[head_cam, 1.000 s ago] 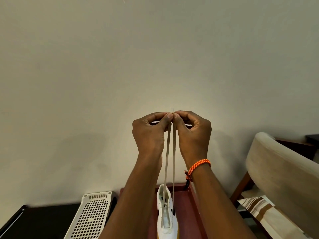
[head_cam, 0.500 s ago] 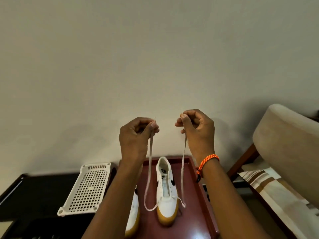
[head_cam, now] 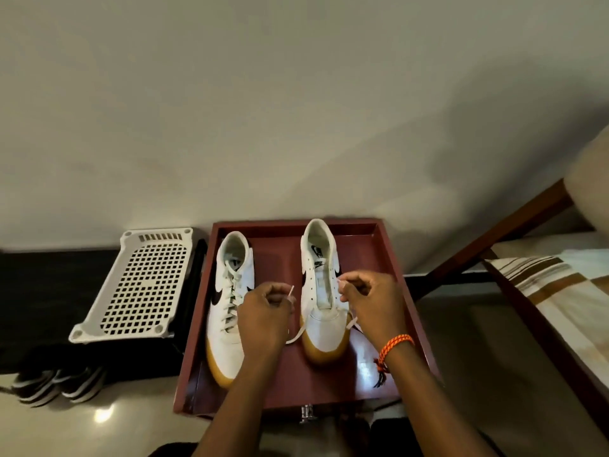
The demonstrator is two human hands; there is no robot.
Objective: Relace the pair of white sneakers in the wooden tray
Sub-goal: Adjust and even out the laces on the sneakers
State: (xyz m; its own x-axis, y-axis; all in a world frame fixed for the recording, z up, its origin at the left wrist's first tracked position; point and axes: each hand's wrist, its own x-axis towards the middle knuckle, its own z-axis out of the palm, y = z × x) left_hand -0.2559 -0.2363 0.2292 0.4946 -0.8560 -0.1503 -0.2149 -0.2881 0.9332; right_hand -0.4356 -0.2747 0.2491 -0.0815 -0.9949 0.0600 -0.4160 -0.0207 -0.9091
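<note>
Two hands (head_cam: 263,311) (head_cam: 372,298) pinching lace ends (head_cam: 291,290) over unlaced sneaker (head_cam: 321,291); I'm seeing laced sneaker (head_cam: 230,305) sharing wooden tray (head_cam: 392,258).

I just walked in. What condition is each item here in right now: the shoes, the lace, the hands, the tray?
left sneaker: laced, sitting in the tray.
right sneaker: mostly unlaced; lace through the lowest eyelets only.
lace: both ends pinched, slack beside the toe.
left hand: pinching one lace tip.
right hand: pinching the other end.
wooden tray: on the floor, holding both sneakers.
</note>
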